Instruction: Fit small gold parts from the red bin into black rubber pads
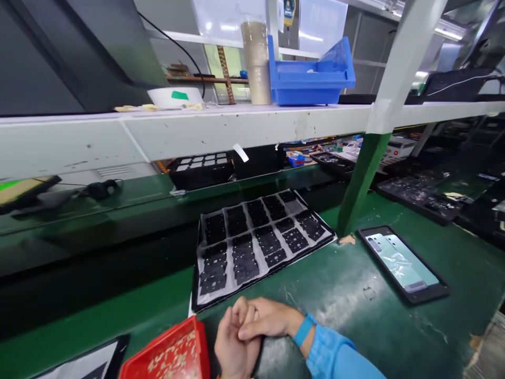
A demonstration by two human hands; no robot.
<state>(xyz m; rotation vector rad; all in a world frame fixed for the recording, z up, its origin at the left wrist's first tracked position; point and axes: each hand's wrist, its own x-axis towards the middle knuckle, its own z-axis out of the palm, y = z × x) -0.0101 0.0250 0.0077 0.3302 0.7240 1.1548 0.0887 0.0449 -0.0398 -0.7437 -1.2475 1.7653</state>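
My left hand (235, 345) and my right hand (270, 318) are clasped together at the bottom middle, above the table's near edge. The fingers of my left hand are curled, and my right hand closes over them with its thumb across. No object shows in either one. Just beyond them lies a black tray (246, 258) of flat black parts, set in rows in a whitish liner with pockets. To the left of my hands stands a red bin (199, 347) holding many small pale pieces.
A dark tray with light-green phone-shaped panels (400, 263) lies to the right. A green-and-white post (363, 179) rises beside the black tray. A white shelf (236, 126) crosses overhead, carrying a blue bin (310, 81). A framed sheet (89, 363) sits at lower left.
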